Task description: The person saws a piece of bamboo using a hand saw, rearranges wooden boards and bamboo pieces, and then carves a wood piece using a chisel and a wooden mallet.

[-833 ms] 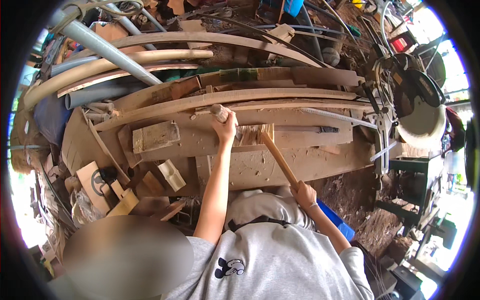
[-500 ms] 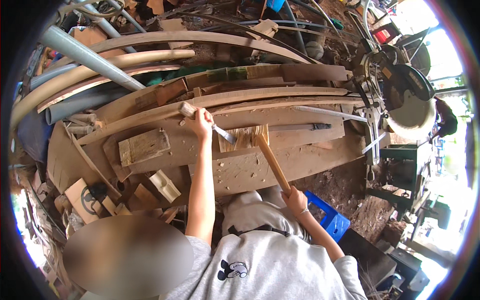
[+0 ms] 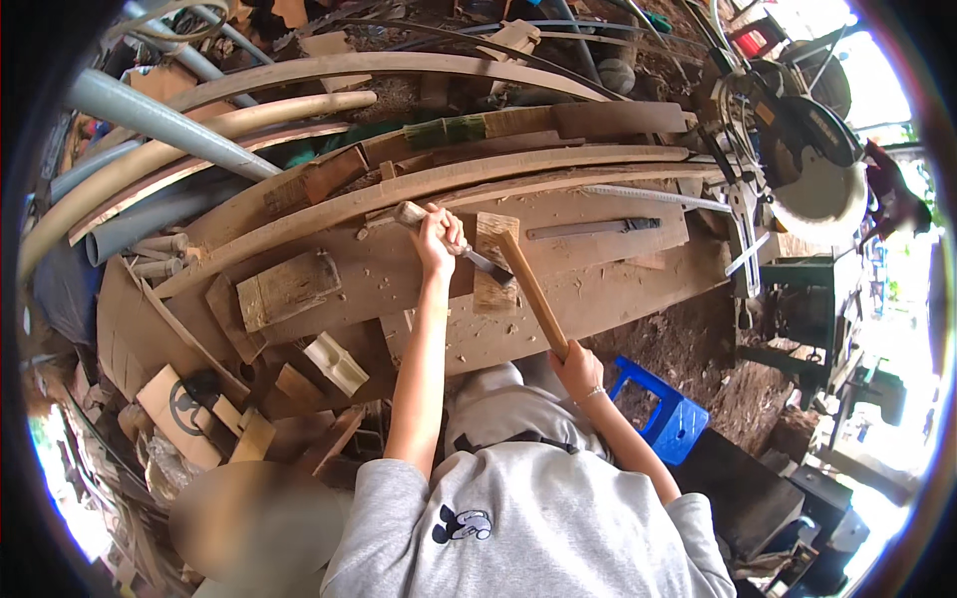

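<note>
A chisel (image 3: 485,265) with a wooden handle is in my left hand (image 3: 437,239), fingers closed round it. Its metal blade slants down to the right, the tip over the front part of a small wooden block (image 3: 495,224). This block lies with its long side pointing toward me. My right hand (image 3: 578,372) is wrapped round the near end of a wooden stick (image 3: 538,304). The stick's far end overlaps the block's right side; I cannot tell whether they touch. Below them is a broad brown board (image 3: 588,319) dotted with wood chips.
Right of the block lies a long flat blade with a dark end (image 3: 593,228). Another wooden block (image 3: 289,289) rests to the left. Curved planks (image 3: 419,184) and grey pipes (image 3: 169,120) fill the far side. A circular saw (image 3: 812,159) and a blue stool (image 3: 673,419) stand right.
The wooden block has turned from lying crosswise to pointing toward me. My left hand and the chisel have shifted right; the stick's far end has moved slightly left and away from me.
</note>
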Available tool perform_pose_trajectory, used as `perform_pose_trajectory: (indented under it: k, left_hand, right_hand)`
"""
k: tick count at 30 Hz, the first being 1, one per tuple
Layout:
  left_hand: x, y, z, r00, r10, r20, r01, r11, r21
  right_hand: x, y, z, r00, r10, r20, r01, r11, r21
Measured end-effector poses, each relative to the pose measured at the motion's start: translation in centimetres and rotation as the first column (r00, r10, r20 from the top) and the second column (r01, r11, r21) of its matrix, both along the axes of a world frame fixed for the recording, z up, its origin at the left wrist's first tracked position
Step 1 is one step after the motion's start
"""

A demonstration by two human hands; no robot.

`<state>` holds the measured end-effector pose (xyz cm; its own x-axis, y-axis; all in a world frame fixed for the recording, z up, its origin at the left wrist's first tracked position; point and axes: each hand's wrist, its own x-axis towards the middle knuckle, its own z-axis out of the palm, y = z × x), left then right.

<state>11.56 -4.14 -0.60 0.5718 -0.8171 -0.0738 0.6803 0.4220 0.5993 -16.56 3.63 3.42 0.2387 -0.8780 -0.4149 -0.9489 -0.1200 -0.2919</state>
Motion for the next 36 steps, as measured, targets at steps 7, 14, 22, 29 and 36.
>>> perform_pose_trajectory:
  k: [7,14,22,29,36]
  left_hand:
    - [0.6,1.2,8.8,0.708,-0.314,0.632,-0.138,0.817,0.56]
    - [-6.0,3.0,6.0,0.16,-0.889,0.429,-0.207,0.395,0.895]
    - [-10.8,2.8,1.4,0.172,-0.883,0.437,-0.497,0.305,0.812]
    - [-9.9,3.1,3.5,0.204,-0.77,0.604,-0.601,0.388,0.698]
    - [-6.6,5.3,7.8,0.567,-0.538,0.624,-0.374,0.507,0.777]
  right_hand:
    - [-1.4,-1.7,0.5,0.996,0.002,0.088,-0.003,1.0,0.004]
    - [-2.9,-4.4,2.2,0.964,-0.043,0.262,0.025,0.997,0.071]
    - [-6.4,-7.1,4.3,0.939,-0.092,0.332,0.057,0.992,0.114]
    - [-10.0,-8.9,2.7,0.93,-0.055,0.362,-0.002,0.988,0.156]
    - [-11.4,-10.7,2.8,0.916,0.035,0.399,-0.099,0.985,0.14]
